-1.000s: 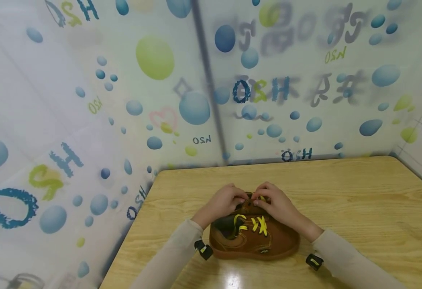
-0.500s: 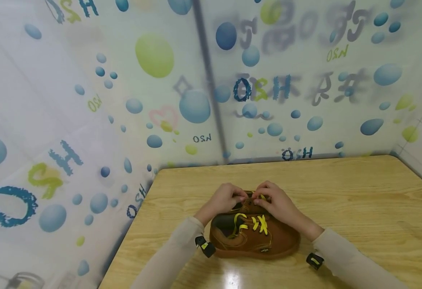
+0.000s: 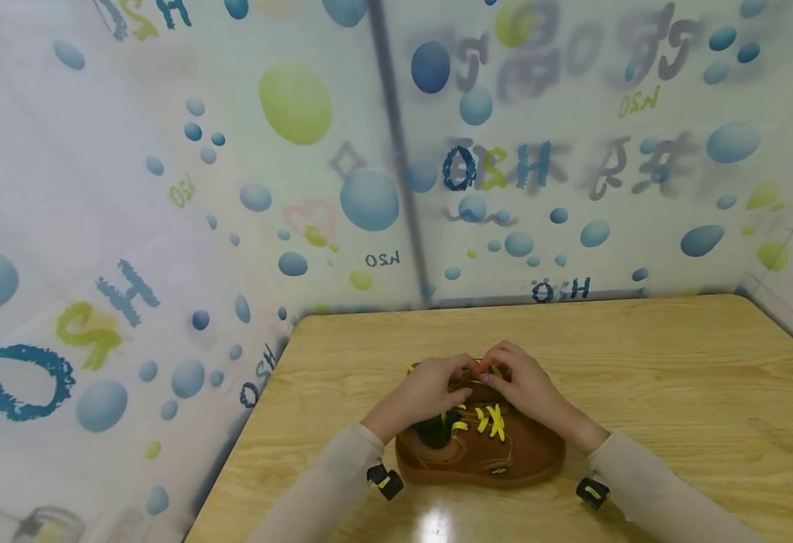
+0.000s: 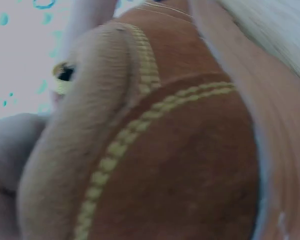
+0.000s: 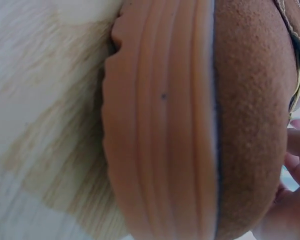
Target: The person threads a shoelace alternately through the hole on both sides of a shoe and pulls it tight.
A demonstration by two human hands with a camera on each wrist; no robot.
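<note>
Two brown shoes with yellow laces stand side by side on the table. The near shoe (image 3: pixel 528 452) lies with its toe to the right, its yellow shoelace (image 3: pixel 496 422) crossed over the front. Behind it, the far shoe (image 3: pixel 487 394) is mostly covered by the hands. My right hand (image 3: pixel 521 385) pinches the far shoe's eyelet edge between thumb and fingertips. My left hand (image 3: pixel 426 392) reaches over the near shoe's opening, index fingertip meeting the right fingers, thumb held apart below. What the left fingertips hold is hidden. A stitched brown heel (image 4: pixel 180 160) fills the left wrist view.
The wooden table (image 3: pixel 661 385) extends around the shoes, with a patterned curtain wall (image 3: pixel 315 188) along its back and left. A black wrist strap with a camera (image 3: pixel 385 483) sits beside the left cuff, another (image 3: pixel 591 492) beside the right.
My left hand has shifted right and its thumb has parted from the index finger. A yellow lace end now shows left of that hand. The right hand has hardly moved.
</note>
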